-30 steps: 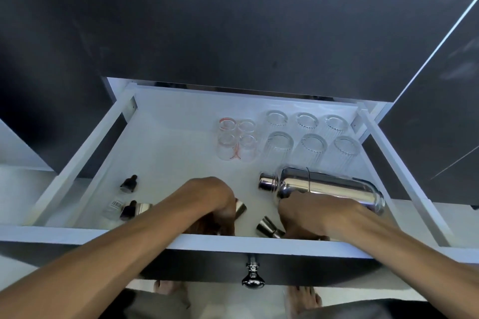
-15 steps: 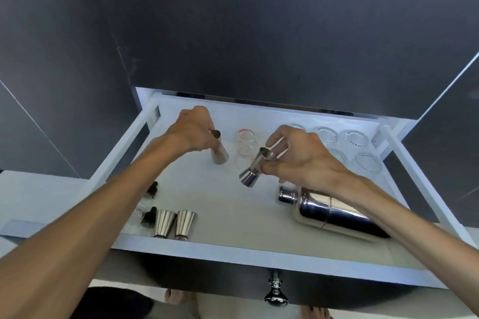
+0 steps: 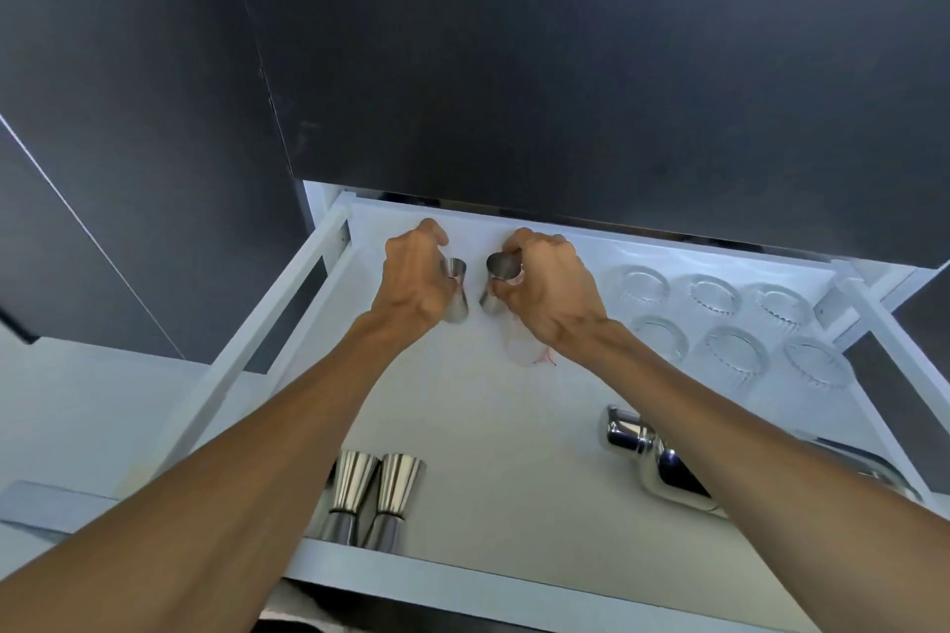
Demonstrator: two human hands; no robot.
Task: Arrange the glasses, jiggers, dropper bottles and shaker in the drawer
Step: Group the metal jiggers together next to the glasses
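Note:
An open white drawer [image 3: 288, 324] fills the lower view. My left hand [image 3: 411, 280] grips a steel jigger [image 3: 456, 293] upright near the back left. Beside it my right hand [image 3: 545, 290] holds a second steel jigger [image 3: 497, 279], tilted. Two more jiggers [image 3: 372, 499] stand side by side at the front edge. Several ribbed glasses [image 3: 735, 324] stand in two rows at the back right. A small clear glass with red marks [image 3: 524, 350] shows under my right wrist. The steel shaker [image 3: 647, 458] lies on its side at the front right, partly hidden by my right forearm.
Dark cabinet fronts [image 3: 565, 67] rise behind the drawer and overhang its back edge. The drawer's side rails [image 3: 894, 350] run along both sides. A pale counter surface [image 3: 92, 406] lies to the left.
Both hands lifted a jigger each from the drawer's front and carried them to the back left. My view tilted and moved closer, so the drawer looks larger.

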